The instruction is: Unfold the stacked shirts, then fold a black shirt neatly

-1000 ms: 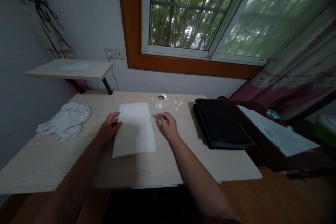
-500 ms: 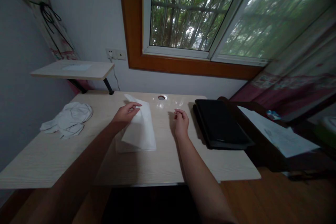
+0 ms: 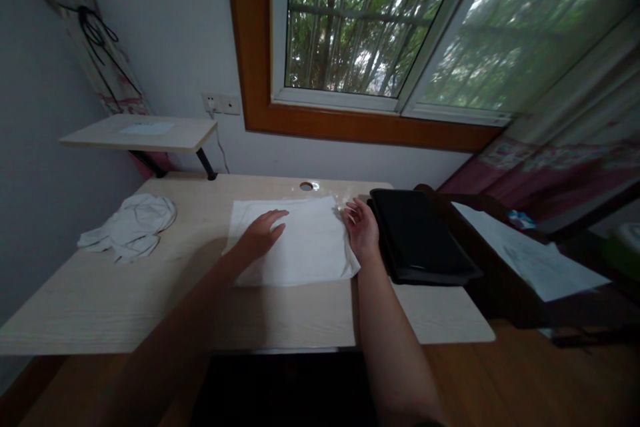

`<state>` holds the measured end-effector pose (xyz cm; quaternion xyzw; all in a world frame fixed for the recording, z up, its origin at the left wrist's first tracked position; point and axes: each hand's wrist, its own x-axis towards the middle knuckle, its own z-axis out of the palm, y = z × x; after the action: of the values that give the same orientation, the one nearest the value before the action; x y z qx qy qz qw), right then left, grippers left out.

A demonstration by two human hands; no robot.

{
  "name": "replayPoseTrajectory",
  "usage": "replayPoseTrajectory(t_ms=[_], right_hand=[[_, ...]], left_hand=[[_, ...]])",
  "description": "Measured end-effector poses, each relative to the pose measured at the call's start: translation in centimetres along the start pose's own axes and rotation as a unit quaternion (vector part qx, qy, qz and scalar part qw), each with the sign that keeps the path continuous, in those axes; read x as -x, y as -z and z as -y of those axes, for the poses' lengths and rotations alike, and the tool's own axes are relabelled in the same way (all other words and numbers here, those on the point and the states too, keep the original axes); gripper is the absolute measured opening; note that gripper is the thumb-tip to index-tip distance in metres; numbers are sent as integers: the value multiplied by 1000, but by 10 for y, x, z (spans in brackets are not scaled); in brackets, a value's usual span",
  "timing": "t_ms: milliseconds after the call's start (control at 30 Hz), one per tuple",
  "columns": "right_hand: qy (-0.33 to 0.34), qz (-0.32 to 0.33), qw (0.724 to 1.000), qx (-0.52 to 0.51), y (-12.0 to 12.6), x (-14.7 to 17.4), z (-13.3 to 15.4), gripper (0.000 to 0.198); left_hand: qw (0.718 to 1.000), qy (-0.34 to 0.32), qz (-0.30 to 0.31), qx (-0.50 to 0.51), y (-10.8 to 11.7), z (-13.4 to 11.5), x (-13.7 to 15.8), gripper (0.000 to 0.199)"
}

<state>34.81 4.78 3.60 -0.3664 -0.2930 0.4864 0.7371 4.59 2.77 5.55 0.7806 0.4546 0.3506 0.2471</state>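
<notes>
A white cloth point(image 3: 310, 247) lies spread out nearly flat on the desk, its right edge a little raised and wavy. My left hand point(image 3: 263, 233) is over the left half of the cloth, fingers stretched out and thumb apart, holding nothing. Whether it touches the fabric I cannot tell. At the right edge of the cloth is my right hand point(image 3: 363, 230), palm turned inward, with its fingers loosely bent and apart. Nothing shows in its grasp.
A crumpled white cloth point(image 3: 133, 227) rests on the left of the pale desk point(image 3: 310, 320). Black folders or a laptop point(image 3: 420, 233) lie stacked just right of my right hand. A small raised shelf point(image 3: 175, 137) stands at the back left, and paper point(image 3: 530, 253) lies farther right.
The white cloth, folded over at the left before, is now unfolded to the right across the desk. My left hand moved right and lower; my right hand shifted right toward the black stack.
</notes>
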Motion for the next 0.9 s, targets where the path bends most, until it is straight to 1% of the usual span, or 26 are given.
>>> replayPoseTrajectory(t_ms=[67,167,267,333,400,500,567,667,733,800,867,900], right_hand=[[13,24,999,47,-1,2,-4,35],[25,67,987,143,-2,5,-13,37],[2,118,968,221,-4,9,-23,38],[-5,155,952,264,-6,13,-30,35],[23,199,924,326,-8,16,-34,31],[102,282,858,417,-12,21,-37,24],[145,331,824,436,-15,24,-39,20],[181,381,792,440,-18,26,-44,24],[191,406,768,457,-20,27,-48,33],[192,419,743,485,-21,28,-52,41],[189,421,728,508,-21,28,-55,44],[188,421,723,514,-21,28,-55,45]], left_hand=[[995,-10,-13,-101,0,21,13,42],[978,-26,2,-208,3,44,32,43],[961,-27,33,-273,12,56,45,46],[953,-15,48,-300,21,61,51,48],[946,6,55,-319,33,67,55,49],[942,36,59,-329,52,81,59,50],[941,48,62,-328,65,93,61,51],[944,65,58,-318,81,113,64,56],[949,76,34,-304,89,123,66,61],[952,88,-12,-293,94,129,66,66],[949,102,-55,-294,97,130,67,67],[947,107,-66,-296,98,129,67,66]])
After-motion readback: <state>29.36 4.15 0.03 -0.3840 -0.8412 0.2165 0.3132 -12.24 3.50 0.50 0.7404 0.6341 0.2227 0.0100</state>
